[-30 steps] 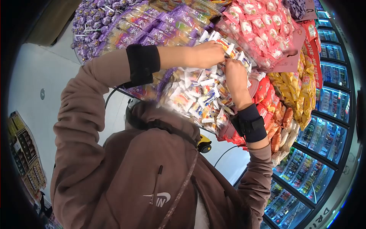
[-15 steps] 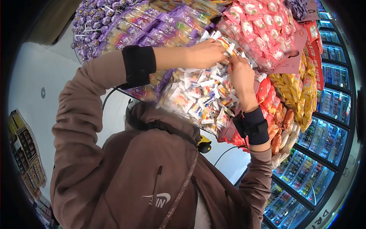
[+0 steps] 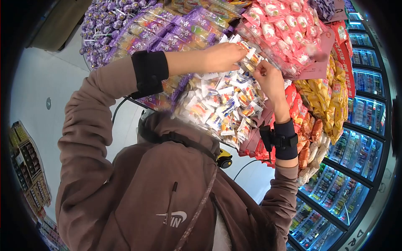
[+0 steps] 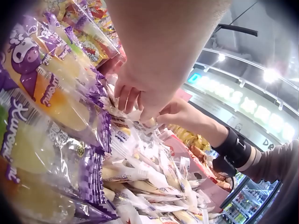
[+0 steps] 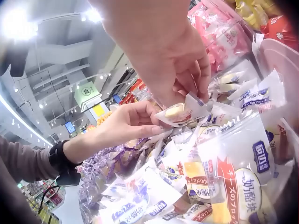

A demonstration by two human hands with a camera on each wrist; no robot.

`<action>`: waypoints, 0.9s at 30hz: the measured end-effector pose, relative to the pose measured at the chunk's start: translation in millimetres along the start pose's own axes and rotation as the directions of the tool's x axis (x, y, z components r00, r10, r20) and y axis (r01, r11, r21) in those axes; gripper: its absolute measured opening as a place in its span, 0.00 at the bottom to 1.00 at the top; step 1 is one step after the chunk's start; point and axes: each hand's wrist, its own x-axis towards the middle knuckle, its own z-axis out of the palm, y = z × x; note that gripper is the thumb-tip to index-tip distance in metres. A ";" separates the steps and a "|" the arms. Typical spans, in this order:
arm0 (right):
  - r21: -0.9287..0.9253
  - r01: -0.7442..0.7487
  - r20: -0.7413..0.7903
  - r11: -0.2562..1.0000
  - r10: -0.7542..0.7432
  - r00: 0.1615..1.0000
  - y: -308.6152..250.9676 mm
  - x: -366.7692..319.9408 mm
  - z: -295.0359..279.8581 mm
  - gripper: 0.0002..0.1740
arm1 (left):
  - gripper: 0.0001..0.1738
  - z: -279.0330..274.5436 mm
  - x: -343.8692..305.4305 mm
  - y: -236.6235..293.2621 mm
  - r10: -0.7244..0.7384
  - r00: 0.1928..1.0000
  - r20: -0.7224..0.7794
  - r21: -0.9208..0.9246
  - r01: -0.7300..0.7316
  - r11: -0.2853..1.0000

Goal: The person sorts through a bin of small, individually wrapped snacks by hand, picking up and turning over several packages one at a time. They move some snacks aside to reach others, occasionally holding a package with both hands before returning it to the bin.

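Small clear-and-white packets of cheese blocks (image 3: 228,106) lie heaped in a bin. My left hand (image 3: 226,57) reaches in over the far part of the heap, and my right hand (image 3: 271,81) bends in from the right, close to it. Between the hands, in the right wrist view, is one cheese block packet (image 5: 176,113) with a pale yellow piece inside. The left thumb and fingers pinch its near end; the curled right fingers grip its upper corner, their tips partly hidden. Larger packets (image 5: 238,172) lie below the hands.
Purple-edged jelly bags (image 3: 184,37) border the heap on the left, with purple lollipops (image 3: 102,25) beyond. Pink candy packets (image 3: 289,31) stand behind; red packets (image 3: 289,98) and yellow packets (image 3: 331,96) lie to the right. Lit drink fridges (image 3: 356,146) line the aisle.
The right hand has moved a little to the right, away from the left hand, uncovering more packets. The left hand has shifted slightly left.
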 end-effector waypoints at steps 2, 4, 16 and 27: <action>0.130 0.024 -0.023 0.991 -0.021 0.999 6.5 -0.4 0.2 0.08 | 0.14 -1.5 2.0 1.2 -0.025 1.000 -0.008 -0.032 0.025 0.999; 0.240 0.022 -0.024 0.971 -0.016 1.000 11.9 -0.8 -2.9 0.07 | 0.14 -1.0 5.2 -0.1 -0.024 0.999 -0.035 -0.034 0.023 0.999; 0.756 -0.287 0.229 0.588 0.174 0.958 -20.6 -58.0 -43.7 0.05 | 0.11 -24.9 -29.3 50.9 -0.205 0.974 0.095 -0.815 0.195 0.546; 0.888 -0.318 0.250 0.332 0.230 0.940 -48.0 -90.4 -19.2 0.07 | 0.09 -22.1 -63.4 66.7 -0.447 0.811 0.378 -0.839 0.504 0.204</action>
